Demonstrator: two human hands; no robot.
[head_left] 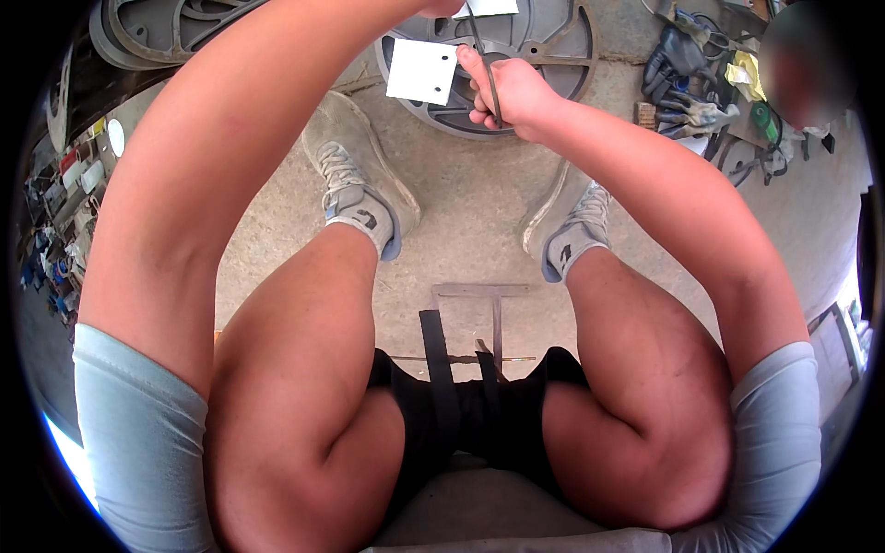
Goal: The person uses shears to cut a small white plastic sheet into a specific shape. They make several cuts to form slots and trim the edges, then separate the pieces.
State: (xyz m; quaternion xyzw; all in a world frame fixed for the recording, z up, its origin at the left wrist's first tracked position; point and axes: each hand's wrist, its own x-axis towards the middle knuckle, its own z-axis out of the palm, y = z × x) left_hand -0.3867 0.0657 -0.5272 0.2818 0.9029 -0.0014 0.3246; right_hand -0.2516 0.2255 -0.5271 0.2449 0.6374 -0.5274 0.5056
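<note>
My right hand (518, 95) is closed round a thin dark rod (490, 83) that slants up toward the top edge. Right beside its thumb is a white square plate (413, 70) with small dark holes; whether the fingers touch the plate I cannot tell. Beneath them lies a grey spoked metal wheel (564, 53) on the floor. My left hand (444, 8) reaches to the top edge near the rod's upper end, and its fingers are mostly cut off. Part of another white piece (489, 7) shows there.
Another grey metal wheel (175, 28) is at the upper left. At the upper right lie dark gloves (678, 63), a yellow piece (745, 76) and a green object (763, 120). Assorted small items (69, 217) line the left side. My shoes flank the spoked wheel on the concrete floor (461, 212).
</note>
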